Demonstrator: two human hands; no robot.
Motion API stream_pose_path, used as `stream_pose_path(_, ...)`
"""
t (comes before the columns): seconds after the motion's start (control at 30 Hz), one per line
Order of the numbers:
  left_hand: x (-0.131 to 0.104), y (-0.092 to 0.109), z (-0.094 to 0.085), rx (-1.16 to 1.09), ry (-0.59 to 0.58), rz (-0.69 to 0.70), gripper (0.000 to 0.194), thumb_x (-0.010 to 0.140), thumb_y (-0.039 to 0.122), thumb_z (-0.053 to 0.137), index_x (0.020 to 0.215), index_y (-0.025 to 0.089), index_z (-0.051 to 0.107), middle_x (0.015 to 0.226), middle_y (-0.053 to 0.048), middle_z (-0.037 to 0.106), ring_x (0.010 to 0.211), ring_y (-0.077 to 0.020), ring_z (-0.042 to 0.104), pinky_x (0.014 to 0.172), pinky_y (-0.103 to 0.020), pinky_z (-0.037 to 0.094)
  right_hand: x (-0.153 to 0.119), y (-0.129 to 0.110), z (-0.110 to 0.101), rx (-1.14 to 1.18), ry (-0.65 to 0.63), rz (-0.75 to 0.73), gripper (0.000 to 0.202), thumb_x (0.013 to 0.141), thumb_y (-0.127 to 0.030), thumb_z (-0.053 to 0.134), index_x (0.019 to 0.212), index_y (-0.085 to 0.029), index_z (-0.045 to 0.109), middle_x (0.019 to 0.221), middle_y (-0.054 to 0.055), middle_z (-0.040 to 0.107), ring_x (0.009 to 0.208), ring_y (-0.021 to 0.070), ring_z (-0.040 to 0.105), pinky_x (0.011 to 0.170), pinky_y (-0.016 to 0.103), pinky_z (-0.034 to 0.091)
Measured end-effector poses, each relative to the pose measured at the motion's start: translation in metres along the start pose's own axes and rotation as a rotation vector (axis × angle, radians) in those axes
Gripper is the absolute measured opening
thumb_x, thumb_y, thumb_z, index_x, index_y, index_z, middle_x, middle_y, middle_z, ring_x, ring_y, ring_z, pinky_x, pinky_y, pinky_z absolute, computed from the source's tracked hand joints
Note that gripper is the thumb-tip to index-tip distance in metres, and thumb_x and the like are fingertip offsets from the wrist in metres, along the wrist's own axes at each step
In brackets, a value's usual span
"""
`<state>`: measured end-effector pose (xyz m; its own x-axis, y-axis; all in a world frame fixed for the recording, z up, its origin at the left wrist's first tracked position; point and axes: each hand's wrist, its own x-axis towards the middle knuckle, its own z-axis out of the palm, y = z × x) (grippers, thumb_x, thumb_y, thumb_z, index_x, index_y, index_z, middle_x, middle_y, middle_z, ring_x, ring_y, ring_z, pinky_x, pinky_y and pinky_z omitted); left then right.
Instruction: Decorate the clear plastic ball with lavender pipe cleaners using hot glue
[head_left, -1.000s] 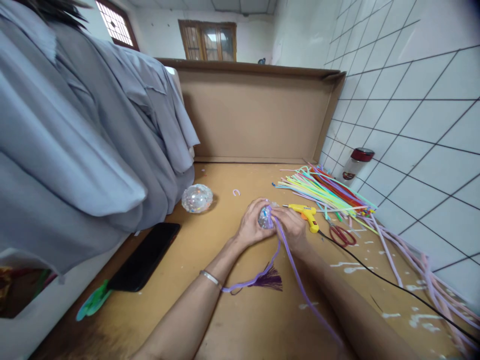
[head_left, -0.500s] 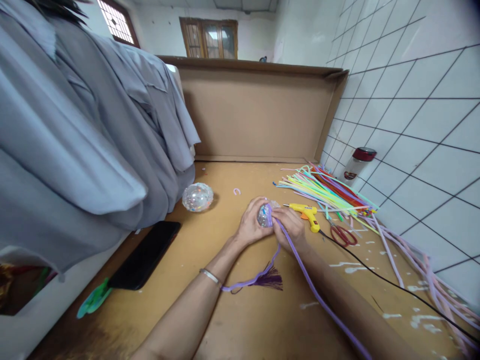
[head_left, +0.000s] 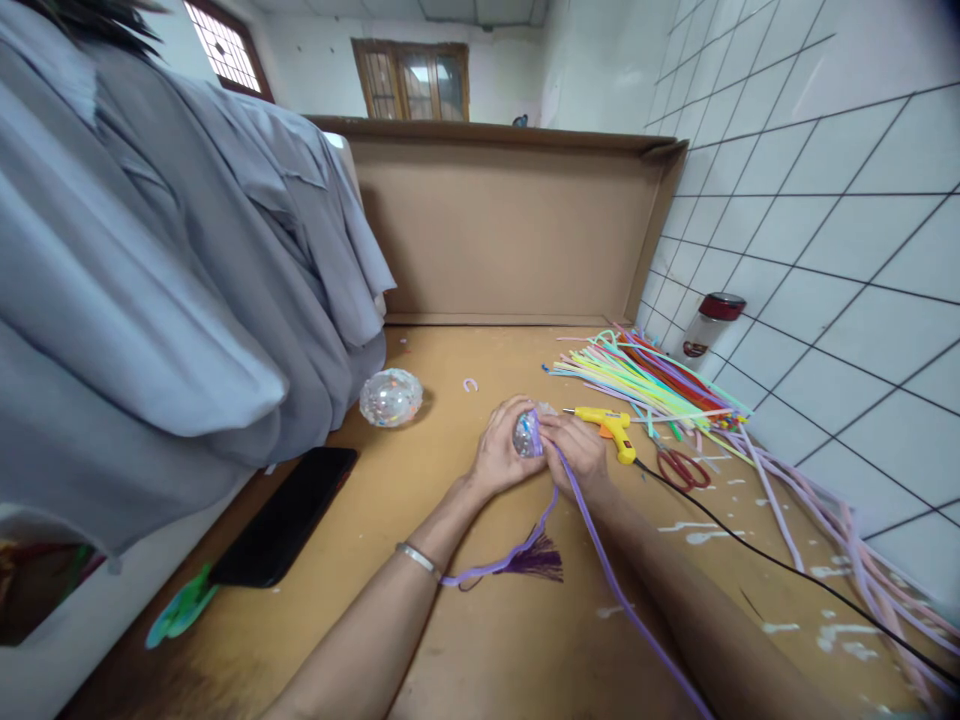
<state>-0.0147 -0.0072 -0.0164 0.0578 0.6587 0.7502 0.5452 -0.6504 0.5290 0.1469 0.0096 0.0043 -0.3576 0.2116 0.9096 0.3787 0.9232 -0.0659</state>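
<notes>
Grip closed on both sides: the left hand (head_left: 499, 455) cupped a small clear ball (head_left: 523, 437), while the right hand (head_left: 581, 450) pinched a purple strand (head_left: 596, 535) against it. The strand's long end had just swung outward and partly back, yet the ball barely moved, suggesting steady holding. Both hands angled inward, fingers curled. Nearer than the ball lay a purple tassel (head_left: 541, 560); to its right, a yellow glue gun (head_left: 604, 417); beyond it rightward, coloured stems (head_left: 645, 385).

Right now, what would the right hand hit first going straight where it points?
Likely the sparkly ball in the left hand; the right hand seems to touch it or its purple cord already, depth unclear.
</notes>
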Motion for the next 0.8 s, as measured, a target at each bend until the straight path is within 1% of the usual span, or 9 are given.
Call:
stream_pose_path(0.1, 0.0002, 0.0000, 0.0002, 0.009, 0.003, 0.002, 0.066, 0.069, 0.039, 0.077, 0.126, 0.021, 0.049, 0.129, -0.015, 0.057, 0.123, -0.0302, 0.056, 0.106, -0.048, 0.046, -0.0018, 0.0019, 0.0005, -0.024, -0.022, -0.005, 0.022, 0.093, -0.014, 0.050, 0.103, -0.019, 0.068, 0.103, 0.011, 0.074, 0.097, 0.0213, 0.068, 0.087, 0.039, 0.057)
stream_pose_path(0.3, -0.0002, -0.0004, 0.0012, 0.031, 0.018, 0.037, 0.066, 0.070, 0.038, 0.076, 0.127, 0.021, 0.047, 0.128, -0.014, 0.058, 0.121, -0.0303, 0.057, 0.104, -0.050, 0.048, -0.0014, 0.0023, -0.0009, -0.063, -0.053, -0.025, 0.020, 0.094, -0.014, 0.051, 0.103, -0.019, 0.068, 0.104, 0.011, 0.074, 0.097, 0.0213, 0.068, 0.085, 0.038, 0.057)
stream_pose_path(0.47, -0.0019, 0.0005, 0.0024, 0.028, 0.024, -0.028, 0.076, 0.068, 0.038, 0.077, 0.134, 0.025, 0.040, 0.127, -0.012, 0.058, 0.116, -0.0305, 0.060, 0.100, -0.051, 0.052, 0.0008, 0.0012, -0.0027, -0.082, -0.052, -0.048, 0.018, 0.093, -0.012, 0.053, 0.102, -0.018, 0.067, 0.103, 0.011, 0.074, 0.097, 0.0210, 0.068, 0.085, 0.037, 0.056)
stream_pose_path(0.57, -0.0026, -0.0005, 0.0031, 0.037, 0.025, -0.048, 0.079, 0.067, 0.039, 0.078, 0.135, 0.027, 0.040, 0.126, -0.012, 0.058, 0.114, -0.0312, 0.061, 0.099, -0.051, 0.053, 0.0021, 0.0012, -0.0031, -0.089, -0.061, -0.047, 0.018, 0.093, -0.012, 0.054, 0.104, -0.018, 0.067, 0.103, 0.011, 0.074, 0.096, 0.0211, 0.068, 0.085, 0.037, 0.056)
stream_pose_path(0.7, -0.0019, -0.0013, 0.0024, 0.045, 0.004, -0.009, 0.077, 0.069, 0.038, 0.077, 0.135, 0.027, 0.040, 0.129, -0.012, 0.057, 0.118, -0.0305, 0.059, 0.102, -0.050, 0.051, 0.0022, 0.0020, -0.0027, -0.068, -0.048, -0.030, 0.018, 0.094, -0.013, 0.052, 0.102, -0.018, 0.067, 0.102, 0.010, 0.074, 0.095, 0.0201, 0.068, 0.085, 0.036, 0.055)
stream_pose_path(0.8, -0.0005, -0.0007, 0.0008, 0.066, -0.020, 0.030, 0.073, 0.071, 0.039, 0.076, 0.134, 0.022, 0.042, 0.132, -0.014, 0.055, 0.123, -0.0307, 0.056, 0.106, -0.051, 0.048, 0.0019, 0.0027, -0.0026, -0.054, -0.053, -0.011, 0.018, 0.095, -0.014, 0.051, 0.101, -0.018, 0.068, 0.102, 0.010, 0.074, 0.096, 0.0202, 0.067, 0.086, 0.036, 0.055)
